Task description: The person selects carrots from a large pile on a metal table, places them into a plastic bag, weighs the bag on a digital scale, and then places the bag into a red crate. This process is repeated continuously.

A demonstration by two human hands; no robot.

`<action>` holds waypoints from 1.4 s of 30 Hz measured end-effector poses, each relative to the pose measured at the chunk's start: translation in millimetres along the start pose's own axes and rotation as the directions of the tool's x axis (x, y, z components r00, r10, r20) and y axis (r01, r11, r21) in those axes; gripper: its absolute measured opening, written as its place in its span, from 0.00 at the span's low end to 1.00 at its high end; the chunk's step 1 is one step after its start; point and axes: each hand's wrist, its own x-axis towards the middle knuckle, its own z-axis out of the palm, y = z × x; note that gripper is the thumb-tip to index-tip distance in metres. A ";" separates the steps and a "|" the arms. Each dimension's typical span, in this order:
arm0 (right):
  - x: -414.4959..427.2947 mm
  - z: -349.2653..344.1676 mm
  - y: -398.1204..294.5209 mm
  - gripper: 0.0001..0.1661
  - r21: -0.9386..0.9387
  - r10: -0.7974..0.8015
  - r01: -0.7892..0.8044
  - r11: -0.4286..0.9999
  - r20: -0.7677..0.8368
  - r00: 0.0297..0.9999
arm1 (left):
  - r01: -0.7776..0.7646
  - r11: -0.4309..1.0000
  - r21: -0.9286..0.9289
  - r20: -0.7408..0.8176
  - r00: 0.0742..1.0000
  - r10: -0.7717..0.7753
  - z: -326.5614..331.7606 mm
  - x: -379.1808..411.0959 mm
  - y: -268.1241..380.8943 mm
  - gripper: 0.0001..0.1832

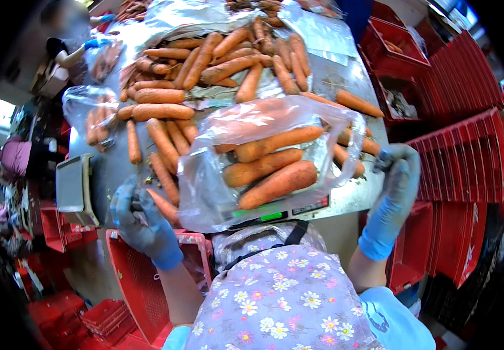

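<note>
A clear plastic bag (199,188) with several carrots (278,183) lies before me on a scale, whose lit display (271,216) shows at the table's front edge. My left hand (140,218), in a dirt-stained blue glove, is left of the bag, beside a loose carrot (163,205). Its fingers are bent and apart, with nothing plainly held. On the right, my right hand (394,192), gloved likewise, hovers near the table's edge, apart from the bag. Its fingers curl inward with dark fingertips; whether they pinch anything is unclear. The bag covers most of the scale.
A heap of carrots (199,61) covers the table (348,197) beyond the bag. Another filled bag (96,116) and a grey-topped device (73,188) stand left. Red crates (457,153) are stacked right; another red crate (142,280) is below my left hand. A co-worker (66,52) handles bagged carrots at far left.
</note>
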 end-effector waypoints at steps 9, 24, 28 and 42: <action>-37.6 19.4 -20.7 0.17 0.263 -0.291 0.152 0.953 0.649 0.703 | 0.682 0.730 0.048 0.083 0.726 -0.683 -11.4 -55.4 -233.4 0.08; -43.0 48.9 -6.1 0.04 -0.011 -0.006 0.028 1.000 0.849 0.528 | 0.703 0.551 0.450 0.422 0.376 -0.825 83.0 -97.8 -209.6 0.24; -41.6 44.9 -8.4 0.05 -0.076 0.085 -0.040 0.996 0.838 0.539 | 0.969 0.018 -0.248 0.687 0.189 -0.701 63.7 -96.6 -202.7 0.20; -29.1 46.7 -26.4 0.04 0.052 -0.211 0.272 0.961 0.773 0.598 | 0.828 0.248 -0.502 0.649 0.551 -0.524 -25.2 -57.6 -122.1 0.30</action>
